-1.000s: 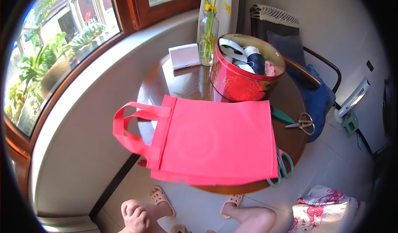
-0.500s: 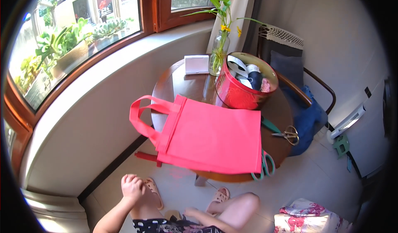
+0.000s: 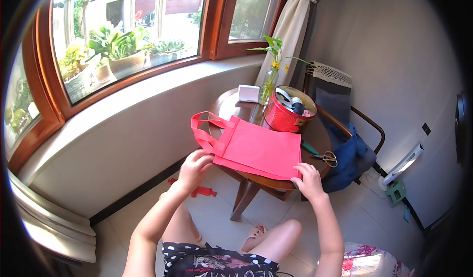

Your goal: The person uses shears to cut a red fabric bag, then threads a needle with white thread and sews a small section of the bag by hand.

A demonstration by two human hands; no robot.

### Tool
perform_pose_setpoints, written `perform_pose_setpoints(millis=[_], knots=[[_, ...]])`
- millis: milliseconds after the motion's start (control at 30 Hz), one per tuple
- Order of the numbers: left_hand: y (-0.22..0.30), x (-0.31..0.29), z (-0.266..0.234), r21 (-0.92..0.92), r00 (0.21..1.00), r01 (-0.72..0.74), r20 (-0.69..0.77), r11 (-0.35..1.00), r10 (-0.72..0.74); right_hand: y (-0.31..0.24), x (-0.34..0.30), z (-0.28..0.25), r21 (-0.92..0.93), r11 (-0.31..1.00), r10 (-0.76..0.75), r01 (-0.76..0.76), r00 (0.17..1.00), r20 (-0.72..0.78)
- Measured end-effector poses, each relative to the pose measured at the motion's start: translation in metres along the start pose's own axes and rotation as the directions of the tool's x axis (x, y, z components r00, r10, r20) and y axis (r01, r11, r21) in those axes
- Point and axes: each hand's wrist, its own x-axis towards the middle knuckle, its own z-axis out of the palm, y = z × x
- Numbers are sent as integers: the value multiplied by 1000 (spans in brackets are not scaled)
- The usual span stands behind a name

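A flat red fabric tote bag (image 3: 261,146) lies on the round wooden table (image 3: 322,134), its handles pointing left. My left hand (image 3: 194,168) is at its near left edge, below the handles, with fingers bent onto the fabric. At the near right corner, my right hand (image 3: 309,179) pinches the bag's edge. A small bit of green shows beside that hand; the green scissors handles there are mostly hidden. Gold-handled scissors (image 3: 329,158) lie to the right of the bag. A dark green pointed object (image 3: 309,149) sticks out from under its right side.
Behind the bag stand a red round tin (image 3: 286,117) holding spools, a glass vase (image 3: 268,86) with a plant, and a small white box (image 3: 249,93). A chair (image 3: 332,104) draped with blue cloth (image 3: 352,151) is at the right. Red scraps (image 3: 203,191) lie on the floor.
Both hands have come up from my lap to the near edge of the bag. The head view has shifted, so the table appears farther off. Green scissors handles, plainly visible before, are now mostly covered.
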Motion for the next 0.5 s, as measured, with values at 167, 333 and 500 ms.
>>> perform_pose_setpoints(millis=[167, 333, 500], knots=[[-22, 31, 4, 204, 964, -137, 252, 969, 83, 6, 16, 10, 90, 995, -65, 50, 984, 168], [-37, 46, 5, 272, 857, -312, 495, 910, 146, 13, 23, 8, 182, 983, -2, -30, 985, 171], [-40, 72, 10, -49, 969, -156, 188, 986, 163, 5, 25, 8, 54, 995, -93, 88, 990, 107]])
